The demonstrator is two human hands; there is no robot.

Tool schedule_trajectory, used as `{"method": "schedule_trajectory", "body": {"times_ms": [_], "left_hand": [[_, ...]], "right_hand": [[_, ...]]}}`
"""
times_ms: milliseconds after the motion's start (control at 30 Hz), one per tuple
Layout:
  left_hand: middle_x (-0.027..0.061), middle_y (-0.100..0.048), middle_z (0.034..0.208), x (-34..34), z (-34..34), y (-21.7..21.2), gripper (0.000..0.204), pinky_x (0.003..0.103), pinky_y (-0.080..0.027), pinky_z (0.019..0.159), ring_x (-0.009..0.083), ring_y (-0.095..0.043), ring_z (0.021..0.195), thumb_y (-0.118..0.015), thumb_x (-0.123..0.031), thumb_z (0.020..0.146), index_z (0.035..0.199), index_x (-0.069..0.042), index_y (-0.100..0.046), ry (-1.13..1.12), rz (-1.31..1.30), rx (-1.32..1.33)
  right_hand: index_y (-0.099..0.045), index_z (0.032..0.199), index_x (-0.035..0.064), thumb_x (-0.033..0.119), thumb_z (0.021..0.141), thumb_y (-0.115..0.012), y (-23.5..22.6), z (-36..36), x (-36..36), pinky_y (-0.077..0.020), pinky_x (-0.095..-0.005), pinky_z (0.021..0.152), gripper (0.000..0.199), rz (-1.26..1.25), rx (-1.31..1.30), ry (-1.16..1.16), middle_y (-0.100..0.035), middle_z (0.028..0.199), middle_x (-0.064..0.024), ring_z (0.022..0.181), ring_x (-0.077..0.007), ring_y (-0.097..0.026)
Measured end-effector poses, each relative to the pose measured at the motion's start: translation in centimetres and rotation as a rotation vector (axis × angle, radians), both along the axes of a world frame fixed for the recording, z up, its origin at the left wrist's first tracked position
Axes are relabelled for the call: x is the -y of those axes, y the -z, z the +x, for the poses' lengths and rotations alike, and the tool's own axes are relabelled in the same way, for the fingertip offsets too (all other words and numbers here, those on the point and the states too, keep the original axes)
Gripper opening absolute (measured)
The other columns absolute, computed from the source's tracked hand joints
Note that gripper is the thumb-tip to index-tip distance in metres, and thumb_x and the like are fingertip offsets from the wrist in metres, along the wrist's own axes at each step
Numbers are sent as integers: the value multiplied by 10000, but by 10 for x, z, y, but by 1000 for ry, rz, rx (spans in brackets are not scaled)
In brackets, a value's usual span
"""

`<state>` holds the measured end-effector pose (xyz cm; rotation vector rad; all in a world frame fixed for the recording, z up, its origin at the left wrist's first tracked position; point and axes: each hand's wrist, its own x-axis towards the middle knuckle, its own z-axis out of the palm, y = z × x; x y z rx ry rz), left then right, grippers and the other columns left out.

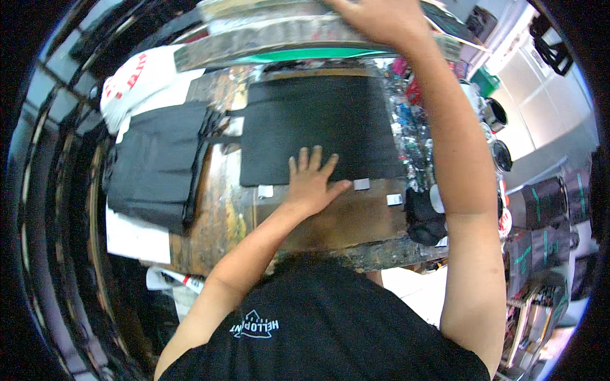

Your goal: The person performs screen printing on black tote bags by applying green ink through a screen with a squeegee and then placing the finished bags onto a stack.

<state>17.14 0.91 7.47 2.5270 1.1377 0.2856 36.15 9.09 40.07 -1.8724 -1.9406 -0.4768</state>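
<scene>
Work table (346, 219): a paint-stained wooden board fills the middle of the frame, with my torso at the lower edge.

Screen frame (298, 28): a large, ink-smeared frame spans the top of the frame, tilted up above the table with a green strip along its underside.

Black fabric piece (318, 127): it lies flat in the centre of the frame on the board, just under the raised frame, with its near edge towards me.

Stack of black fabric (155, 162): more dark pieces lie in the left of the frame on white sheets, just beside the board.

Right hand (375, 19): at the top centre, my arm is stretched up and my hand rests on the frame's edge; whether my fingers curl round it I cannot tell.

Left hand (311, 184): in the centre, it is flat and spread, palm down, pressing the near edge of the black fabric piece, gripping nothing.

Tape tabs (361, 184): 3 small pale tabs sit along the fabric's near edge on the board.

Step in hand: I judge that I am smoothing and squaring the fabric against the tabs while the frame is held up.

Next move: it calls for lifting my left hand clear without shifting the fabric, then bringing the frame down evenly.
</scene>
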Motion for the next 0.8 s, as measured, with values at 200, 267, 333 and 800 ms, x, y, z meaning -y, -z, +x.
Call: {"method": "schedule_trajectory", "body": {"times_ms": [200, 267, 333, 800], "left_hand": [[282, -205, 1749, 55, -4, 49, 964, 796, -70, 1221, 525, -156, 1612, -446, -800, 987, 1683, -140, -354, 30, 221, -42], [282, -215, 1745, 56, -8, 42, 973, 758, -98, 1243, 510, -179, 1611, -473, -802, 976, 1680, -140, -356, 17, 134, -47], [297, -296, 1699, 51, -11, 29, 978, 713, -173, 1246, 499, -274, 1571, -526, -779, 966, 1666, -112, -373, 16, 111, -8], [133, -719, 1306, -13, -142, -77, 887, 357, -558, 1017, 197, -692, 1160, -1015, -176, 713, 1456, 22, -574, -416, -296, 1076]], "right_hand": [[-693, 1233, -30, 716, 1028, -482, 11, 5, 2, -476, -515, 1075, 802, 174, 22, -5, -719, 1217, -258, 1182, -364, -673], [-695, 1220, -32, 708, 1029, -481, 12, 5, -1, -483, -517, 1045, 794, 192, 74, -21, -721, 1202, -261, 1179, -373, -673], [-697, 1194, -29, 707, 1031, -475, 14, 4, -1, -490, -515, 1007, 786, 195, 76, -32, -724, 1153, -247, 1138, -366, -675], [-590, 1184, 69, 330, 797, -863, 142, -3, 100, -404, -482, 935, 541, -54, 84, -239, -626, 1083, -113, 1069, -331, -593]]}}
